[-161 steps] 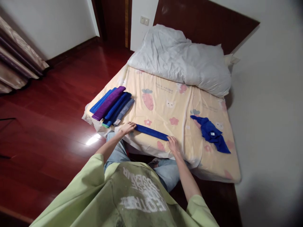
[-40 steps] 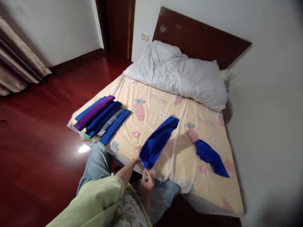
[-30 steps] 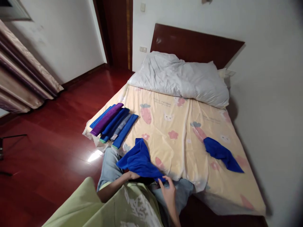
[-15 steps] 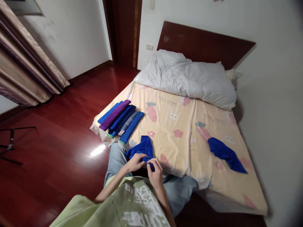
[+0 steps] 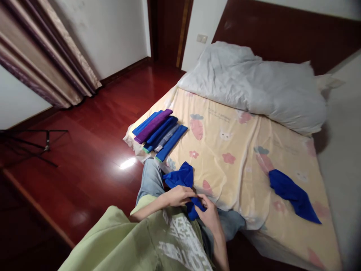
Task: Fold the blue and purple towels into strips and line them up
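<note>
A crumpled blue cloth (image 5: 180, 176) lies partly on the bed's near edge and hangs down over my lap. My left hand (image 5: 182, 195) pinches it from the left side, fingers together. From the right, my right hand (image 5: 207, 210) grips a bunched part of the same cloth, close beside the left fingertips. Beyond my hands, to the left, several folded strips lie side by side on the sheet: a purple strip (image 5: 153, 126), blue ones and a grey patterned one (image 5: 167, 137). Another loose blue cloth (image 5: 293, 194) rests at the right of the bed.
The bed's patterned sheet (image 5: 217, 150) spreads in front of me, with a grey quilt (image 5: 254, 82) heaped near the dark headboard (image 5: 282, 34). A black stand's legs (image 5: 46, 145) are on the red floor at the left, below a curtain (image 5: 47, 52).
The view has shifted, so the bed and strips appear larger. Both hands have moved along the cloth, and more of it now bunches below the fingers.
</note>
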`<state>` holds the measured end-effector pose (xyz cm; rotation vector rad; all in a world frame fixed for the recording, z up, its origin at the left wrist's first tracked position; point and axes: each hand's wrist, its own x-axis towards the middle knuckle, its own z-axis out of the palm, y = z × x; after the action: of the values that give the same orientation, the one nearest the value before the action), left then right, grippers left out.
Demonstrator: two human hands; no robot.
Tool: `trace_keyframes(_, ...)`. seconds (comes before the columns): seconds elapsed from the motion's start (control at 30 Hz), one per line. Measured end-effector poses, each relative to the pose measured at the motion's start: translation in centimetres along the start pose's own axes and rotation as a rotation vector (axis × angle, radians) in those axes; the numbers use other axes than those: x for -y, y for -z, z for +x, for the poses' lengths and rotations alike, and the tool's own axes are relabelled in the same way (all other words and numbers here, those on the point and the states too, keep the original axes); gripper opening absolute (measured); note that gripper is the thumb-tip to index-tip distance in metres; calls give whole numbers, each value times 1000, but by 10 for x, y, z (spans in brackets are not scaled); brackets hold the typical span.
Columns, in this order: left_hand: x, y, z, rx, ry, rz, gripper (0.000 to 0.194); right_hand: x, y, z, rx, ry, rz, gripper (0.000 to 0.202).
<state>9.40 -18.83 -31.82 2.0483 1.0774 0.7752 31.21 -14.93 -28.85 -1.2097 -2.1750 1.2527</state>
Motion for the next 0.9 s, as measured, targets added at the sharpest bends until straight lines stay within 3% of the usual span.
trace_keyframes(0.13,6,-7,-3,-74,48,9,29,10,4,12,-18,26,-85,17)
trace_keyframes(0.23,20,-10,-5,-129,130,88,27,18,12,15,-121,101,-140,7)
trace_keyframes(0.47,62,4,-32,-206,474,181,27,29,44,1,-390,208,-242,20)
trace_keyframes(0.7,65,18,-43,-415,496,70,24,18,59,-5,-491,245,-249,34)
trace_keyframes(0.9,57,20,-42,-331,418,138,28,-4,96,-31,-521,78,-426,33)
